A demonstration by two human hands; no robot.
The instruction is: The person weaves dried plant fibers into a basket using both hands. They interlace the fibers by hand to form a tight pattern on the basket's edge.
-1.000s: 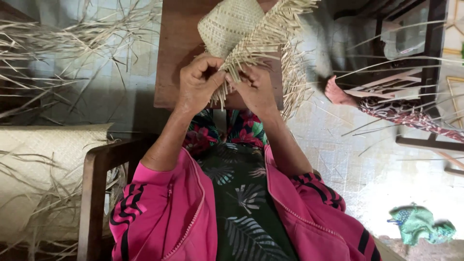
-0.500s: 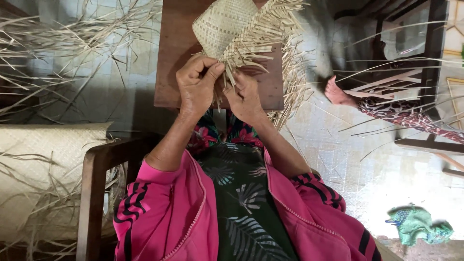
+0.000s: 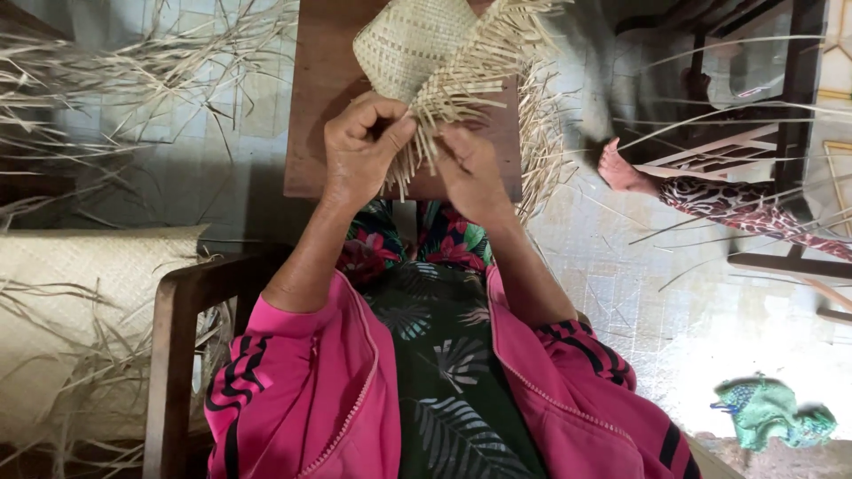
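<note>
Basket (image 3: pixel 410 40) shifted left; two hands (image 3: pixel 417 155) together, pinching its loose strips (image 3: pixel 461 89).

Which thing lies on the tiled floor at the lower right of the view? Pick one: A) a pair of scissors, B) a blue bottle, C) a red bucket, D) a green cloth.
D: a crumpled green cloth lies on the pale tiled floor at the lower right, well apart from the left hand and right hand, which grip the loose strips of the woven straw piece.
</note>
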